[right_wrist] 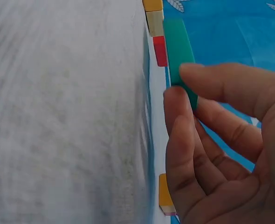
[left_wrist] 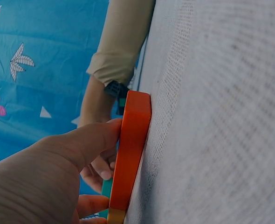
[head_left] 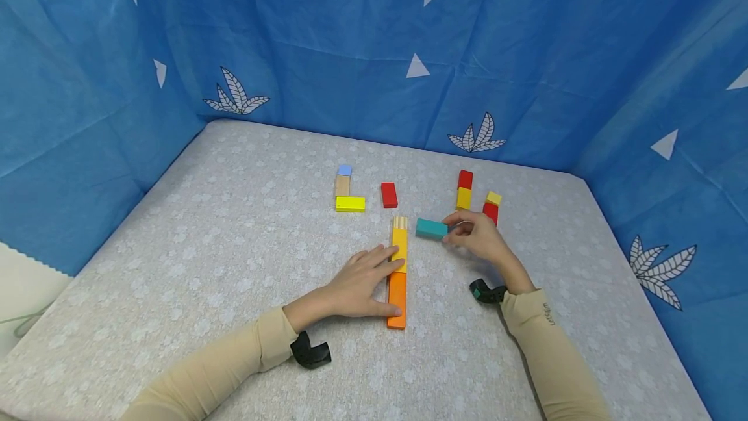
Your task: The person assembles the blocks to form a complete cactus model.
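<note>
My right hand (head_left: 479, 236) pinches one end of a teal block (head_left: 431, 229) between thumb and fingers. In the right wrist view the teal block (right_wrist: 177, 46) points away from the fingertips. My left hand (head_left: 363, 281) lies with fingers spread along a straight row of blocks. Its fingertips touch the yellow block (head_left: 400, 239) and its thumb rests on the orange block (head_left: 397, 297) nearest me. A pale striped wooden block (head_left: 400, 222) forms the far end of this row. The left wrist view shows the thumb against the orange block (left_wrist: 130, 149).
Behind the row stand a lone red block (head_left: 389, 195) and a group of bright yellow (head_left: 350, 204), wooden (head_left: 343, 186) and blue (head_left: 345, 170) blocks. Several red and yellow blocks (head_left: 464, 197) lie beyond my right hand. Blue curtains (head_left: 350, 51) surround the cloth-covered table (head_left: 245, 213).
</note>
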The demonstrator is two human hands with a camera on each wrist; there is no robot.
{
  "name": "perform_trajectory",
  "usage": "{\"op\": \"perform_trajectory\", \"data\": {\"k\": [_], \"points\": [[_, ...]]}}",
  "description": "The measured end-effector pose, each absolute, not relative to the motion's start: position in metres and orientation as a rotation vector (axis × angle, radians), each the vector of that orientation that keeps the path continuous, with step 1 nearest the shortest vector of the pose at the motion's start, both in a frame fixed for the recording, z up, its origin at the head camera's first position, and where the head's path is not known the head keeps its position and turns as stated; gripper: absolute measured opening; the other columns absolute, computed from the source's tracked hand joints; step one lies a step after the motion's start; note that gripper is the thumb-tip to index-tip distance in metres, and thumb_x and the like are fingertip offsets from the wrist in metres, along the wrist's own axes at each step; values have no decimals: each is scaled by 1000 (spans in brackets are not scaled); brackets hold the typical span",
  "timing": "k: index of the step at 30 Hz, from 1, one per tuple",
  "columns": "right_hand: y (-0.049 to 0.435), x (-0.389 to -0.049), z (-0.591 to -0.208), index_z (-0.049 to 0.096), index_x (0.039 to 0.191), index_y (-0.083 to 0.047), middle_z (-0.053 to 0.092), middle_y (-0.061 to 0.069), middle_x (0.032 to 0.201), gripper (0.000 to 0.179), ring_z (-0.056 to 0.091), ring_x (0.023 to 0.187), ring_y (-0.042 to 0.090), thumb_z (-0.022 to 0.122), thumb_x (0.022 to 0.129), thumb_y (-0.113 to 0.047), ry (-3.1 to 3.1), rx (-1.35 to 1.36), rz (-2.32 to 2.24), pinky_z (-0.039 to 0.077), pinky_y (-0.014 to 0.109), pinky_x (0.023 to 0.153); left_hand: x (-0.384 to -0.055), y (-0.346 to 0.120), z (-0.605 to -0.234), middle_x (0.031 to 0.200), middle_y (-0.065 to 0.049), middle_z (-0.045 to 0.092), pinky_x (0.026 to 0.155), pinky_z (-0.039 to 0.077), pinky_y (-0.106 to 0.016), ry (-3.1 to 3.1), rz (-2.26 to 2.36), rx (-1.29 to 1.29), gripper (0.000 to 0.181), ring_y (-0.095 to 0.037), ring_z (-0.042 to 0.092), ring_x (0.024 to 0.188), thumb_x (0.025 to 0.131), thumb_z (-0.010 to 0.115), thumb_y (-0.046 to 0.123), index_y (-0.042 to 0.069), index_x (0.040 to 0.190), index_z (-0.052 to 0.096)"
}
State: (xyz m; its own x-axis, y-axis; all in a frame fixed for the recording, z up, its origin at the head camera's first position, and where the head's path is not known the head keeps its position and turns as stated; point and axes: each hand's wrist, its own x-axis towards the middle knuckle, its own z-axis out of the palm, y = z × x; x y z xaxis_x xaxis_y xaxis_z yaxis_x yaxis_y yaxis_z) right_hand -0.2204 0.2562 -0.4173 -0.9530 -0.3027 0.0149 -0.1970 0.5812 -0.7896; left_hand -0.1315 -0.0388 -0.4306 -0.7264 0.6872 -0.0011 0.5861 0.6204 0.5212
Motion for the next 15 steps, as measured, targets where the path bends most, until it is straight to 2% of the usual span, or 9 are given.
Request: {"op": "perform_trajectory", "data": {"k": [6, 15], "points": [[252, -218, -418, 68, 110, 1, 70, 19, 96, 30, 64, 73, 14, 77, 82, -5, 2625, -480, -1303, 53, 22, 64, -131, -39, -430, 163, -8, 21, 118, 20, -54, 2642, 744, 1048, 85, -35, 19, 150, 84, 67, 57, 14, 151, 38], [248, -217, -416, 68, 108, 0, 68, 18, 99, 30, 62, 72, 17, 79, 80, -6, 2567, -517, -1268, 51, 20, 64, -131, -39, -429, 163, -8, 22, 118, 20, -54, 2644, 743, 1042, 85, -35, 19, 150, 84, 67, 57, 14, 151, 38]]}}
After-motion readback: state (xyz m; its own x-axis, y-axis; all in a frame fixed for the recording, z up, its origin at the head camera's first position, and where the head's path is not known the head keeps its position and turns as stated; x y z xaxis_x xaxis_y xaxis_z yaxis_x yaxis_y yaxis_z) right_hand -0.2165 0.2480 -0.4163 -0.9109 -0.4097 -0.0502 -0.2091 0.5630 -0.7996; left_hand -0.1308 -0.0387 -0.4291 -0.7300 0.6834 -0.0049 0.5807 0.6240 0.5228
